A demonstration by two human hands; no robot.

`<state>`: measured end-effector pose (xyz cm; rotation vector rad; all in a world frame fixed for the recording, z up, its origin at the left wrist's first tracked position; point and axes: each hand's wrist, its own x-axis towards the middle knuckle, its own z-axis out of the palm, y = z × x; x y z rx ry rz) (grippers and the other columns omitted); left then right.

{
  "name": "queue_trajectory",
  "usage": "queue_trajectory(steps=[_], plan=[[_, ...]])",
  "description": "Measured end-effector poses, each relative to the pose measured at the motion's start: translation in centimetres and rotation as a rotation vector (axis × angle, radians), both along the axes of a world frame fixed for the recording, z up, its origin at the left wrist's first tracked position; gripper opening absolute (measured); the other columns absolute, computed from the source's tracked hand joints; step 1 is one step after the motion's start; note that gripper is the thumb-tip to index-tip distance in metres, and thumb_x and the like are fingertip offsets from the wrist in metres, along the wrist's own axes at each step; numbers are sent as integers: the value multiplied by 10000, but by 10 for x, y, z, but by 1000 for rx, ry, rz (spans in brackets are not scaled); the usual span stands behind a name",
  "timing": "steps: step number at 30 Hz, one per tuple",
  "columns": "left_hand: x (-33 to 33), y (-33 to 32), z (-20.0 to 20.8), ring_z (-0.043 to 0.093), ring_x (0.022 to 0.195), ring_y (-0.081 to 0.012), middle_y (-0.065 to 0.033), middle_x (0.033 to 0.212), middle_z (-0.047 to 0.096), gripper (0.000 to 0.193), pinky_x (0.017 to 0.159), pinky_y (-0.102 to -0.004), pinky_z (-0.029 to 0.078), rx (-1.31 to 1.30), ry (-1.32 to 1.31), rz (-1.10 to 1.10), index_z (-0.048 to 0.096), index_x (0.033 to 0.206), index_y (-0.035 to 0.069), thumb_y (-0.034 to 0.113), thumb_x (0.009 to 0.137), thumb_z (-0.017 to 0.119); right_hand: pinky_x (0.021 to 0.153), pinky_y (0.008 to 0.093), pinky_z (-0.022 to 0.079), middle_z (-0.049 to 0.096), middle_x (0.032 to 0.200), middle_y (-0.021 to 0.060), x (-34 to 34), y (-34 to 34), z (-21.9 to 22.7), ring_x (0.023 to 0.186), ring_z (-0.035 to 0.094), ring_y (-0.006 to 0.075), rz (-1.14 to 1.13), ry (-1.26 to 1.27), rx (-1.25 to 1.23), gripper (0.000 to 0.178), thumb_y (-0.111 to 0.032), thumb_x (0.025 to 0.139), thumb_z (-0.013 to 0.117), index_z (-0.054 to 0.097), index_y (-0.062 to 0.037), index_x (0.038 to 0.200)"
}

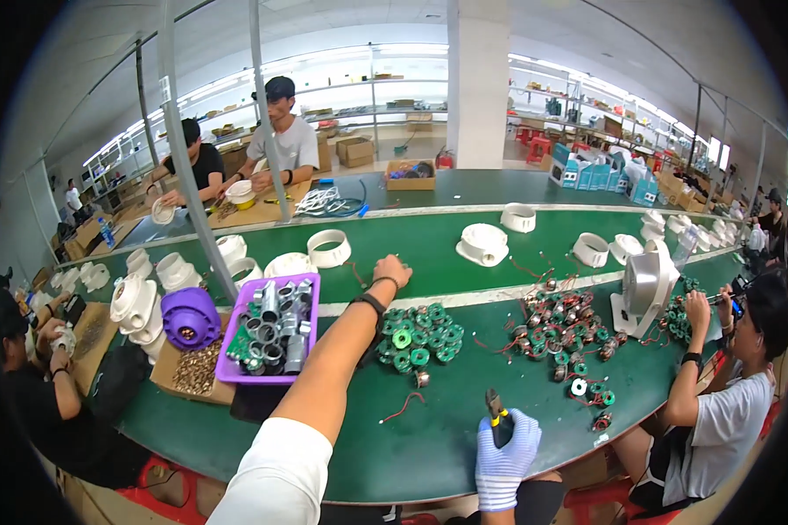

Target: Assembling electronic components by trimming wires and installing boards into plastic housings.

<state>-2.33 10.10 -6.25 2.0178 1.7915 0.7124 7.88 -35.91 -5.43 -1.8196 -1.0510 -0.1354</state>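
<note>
My bare left hand (392,272) reaches forward over the green belt, fingers curled together; what they hold, if anything, is hidden. My right hand (504,444), in a white-and-blue striped glove, grips a pair of cutting pliers (496,408) with yellow and black handles near the table's front edge. Between the hands sits a cluster of green wound coils (418,338), and a loose red wire (403,408) lies in front of it. A pile of copper coils with red wires (556,322) spreads to the right. Left of my forearm stands a purple bin (234,343) of metal cylinders and green parts.
White ring housings (328,248) and a round white housing (481,244) stand on the belt (420,271). A cardboard box of brass pieces (198,369) and a purple housing (191,318) are at left. A large white housing (648,284) stands at right, beside a co-worker (734,385).
</note>
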Motion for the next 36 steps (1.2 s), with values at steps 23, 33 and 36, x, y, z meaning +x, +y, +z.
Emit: queue_trajectory(steps=[23,33,36], plan=[[-130,-362,41,639,1047,-131,-96,1159,614,442,918,-272,544,-415,-1064,-539,518,1283,-31,-60,882,703,760,418,498,654,903,128,-9,2,21,824,617,331,595,-214,-81,393,-253,752,799,688,-35,1060],[-123,-366,37,611,1181,-199,-138,1279,578,455,1040,-335,517,-630,-1155,-474,485,1344,-48,-46,925,660,749,418,489,643,895,116,-11,0,17,827,608,317,537,-257,-141,393,-240,732,813,684,-43,1047],[-121,-370,41,595,1186,-186,-137,1335,558,453,1044,-327,508,-625,-1175,-504,485,1378,-57,-29,951,636,754,422,485,640,895,112,-10,0,15,832,607,313,518,-272,-127,396,-233,726,818,683,-44,1046]])
